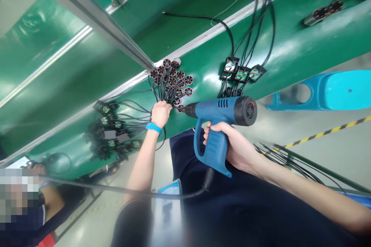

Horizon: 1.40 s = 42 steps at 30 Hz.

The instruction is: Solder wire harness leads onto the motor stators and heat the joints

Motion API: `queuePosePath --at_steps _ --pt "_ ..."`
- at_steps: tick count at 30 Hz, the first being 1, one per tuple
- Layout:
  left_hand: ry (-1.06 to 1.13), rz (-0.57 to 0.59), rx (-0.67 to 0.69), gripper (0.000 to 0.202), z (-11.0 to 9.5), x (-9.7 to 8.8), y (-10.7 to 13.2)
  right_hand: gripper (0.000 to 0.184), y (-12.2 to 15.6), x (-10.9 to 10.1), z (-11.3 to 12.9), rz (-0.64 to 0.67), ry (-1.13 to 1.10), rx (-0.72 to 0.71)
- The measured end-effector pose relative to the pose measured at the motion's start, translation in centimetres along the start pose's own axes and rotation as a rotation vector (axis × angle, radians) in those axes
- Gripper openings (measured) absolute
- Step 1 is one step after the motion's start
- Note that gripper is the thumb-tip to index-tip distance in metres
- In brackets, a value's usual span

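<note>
My right hand (232, 139) is wrapped round the handle of a blue heat gun (217, 110) with a black rear end. Its nozzle points left, close to a small round motor (176, 101) at the near end of a cluster. My left hand (161, 112), with a blue wristband (153, 127), is closed on black cables (159, 94) just left of that nozzle. Several round motors (172, 82) with dark and copper-coloured faces stand bunched on the green bench beyond my left hand. Their cables run left to a pile of black-cased circuit boards (111, 127).
More boards in black square housings (242, 73) lie on the bench at right, cables attached. Silver motors (323, 13) lie farther right. A metal post (116, 38) rises behind the cluster. A blue stool (344, 89) stands at right. Another person's arm (53, 200) shows at lower left, near the gun's cord (116, 189).
</note>
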<state>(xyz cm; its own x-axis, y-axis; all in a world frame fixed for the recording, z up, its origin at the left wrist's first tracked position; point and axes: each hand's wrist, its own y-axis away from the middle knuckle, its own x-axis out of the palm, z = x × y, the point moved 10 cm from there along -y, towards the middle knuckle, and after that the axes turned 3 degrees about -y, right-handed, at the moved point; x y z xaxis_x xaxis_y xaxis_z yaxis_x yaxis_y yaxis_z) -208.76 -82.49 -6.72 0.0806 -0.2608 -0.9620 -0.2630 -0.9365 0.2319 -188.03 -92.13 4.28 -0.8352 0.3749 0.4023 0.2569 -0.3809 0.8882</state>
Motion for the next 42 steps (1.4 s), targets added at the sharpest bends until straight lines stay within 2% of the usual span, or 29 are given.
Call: queuePosePath --at_steps 9,15,18,21,25,29,33,36,42 --pt "0.023 -0.014 -0.011 0.027 0.0 0.0 0.2 0.022 0.0 0.1 0.3 -0.008 -0.010 -0.013" --pt "0.056 -0.023 0.012 0.023 -0.5 -0.8 0.7 0.023 0.4 -0.2 0.6 -0.037 0.000 -0.046" --pt "0.144 0.029 0.040 0.012 -1.3 -0.8 1.8 0.022 0.7 -0.4 1.2 -0.061 -0.001 -0.111" --pt "0.209 0.103 0.087 0.007 -2.4 -0.3 3.2 0.020 1.0 -0.9 2.4 -0.106 -0.034 -0.234" --pt "0.235 0.078 0.116 0.010 -3.1 -0.5 4.1 0.020 1.1 -1.5 3.8 -0.131 -0.112 -0.363" --pt "0.178 -0.041 0.046 0.025 -2.6 -1.9 2.6 0.019 1.2 -1.3 3.8 -0.111 -0.112 -0.356" --pt "0.006 -0.141 -0.078 0.024 -1.5 -3.4 0.0 0.019 1.3 -1.3 2.9 -0.135 -0.070 -0.281" --pt "-0.039 -0.133 -0.104 0.016 -0.8 -3.7 -1.5 0.020 1.1 -1.6 2.4 -0.159 -0.064 -0.245" --pt "-0.050 -0.089 -0.001 0.020 -0.6 -3.3 -2.6 0.019 1.0 -1.4 2.4 -0.150 -0.068 -0.249"
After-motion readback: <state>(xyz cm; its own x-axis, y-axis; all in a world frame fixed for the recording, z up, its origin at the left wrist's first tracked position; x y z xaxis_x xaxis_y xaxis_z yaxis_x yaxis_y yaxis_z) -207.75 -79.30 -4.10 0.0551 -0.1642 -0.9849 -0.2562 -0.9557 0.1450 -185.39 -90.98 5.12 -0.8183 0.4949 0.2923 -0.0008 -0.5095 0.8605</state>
